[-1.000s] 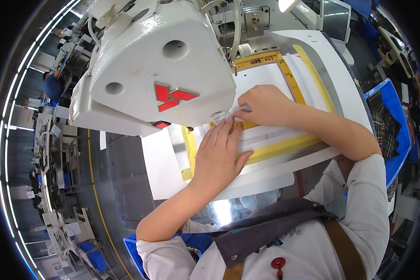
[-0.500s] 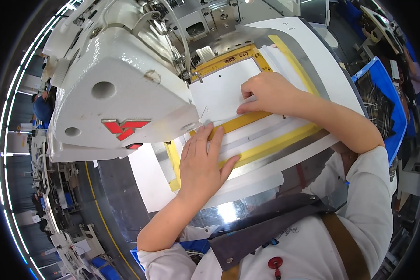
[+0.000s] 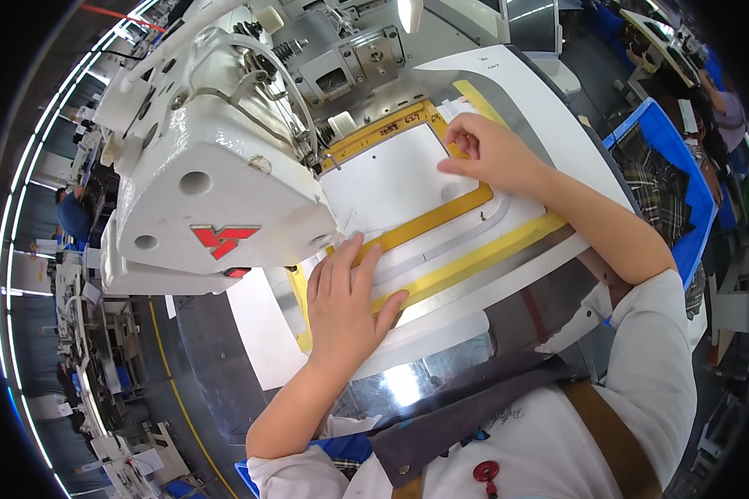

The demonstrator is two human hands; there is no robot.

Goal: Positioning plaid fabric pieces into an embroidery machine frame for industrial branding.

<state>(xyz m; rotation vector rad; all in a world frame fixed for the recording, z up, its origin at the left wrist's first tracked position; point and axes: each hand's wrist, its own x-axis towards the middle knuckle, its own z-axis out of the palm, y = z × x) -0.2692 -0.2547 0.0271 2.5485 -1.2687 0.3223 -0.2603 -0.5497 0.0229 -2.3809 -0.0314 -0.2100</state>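
Currently, in the head view, the amber frame (image 3: 424, 223) lies around a white panel (image 3: 391, 183), just right of the white sewing machine's head (image 3: 241, 200). Yellow strips (image 3: 466, 262) run outside it, and a larger white sheet (image 3: 262, 324) spreads underneath on the dark surface (image 3: 216, 358). Of the hands, the left hand (image 3: 345, 303) is palm down and loosely spread, gripping nothing; its fingertips reach the left end of the frame's near bar, and its thumb lies over the near yellow strip. The right hand (image 3: 487, 154) is half open above the frame's right side, fingers curled in and thumb apart from them, with nothing visible in its grasp. Farther right, a blue bin (image 3: 699, 229) holds dark plaid fabric (image 3: 657, 179).
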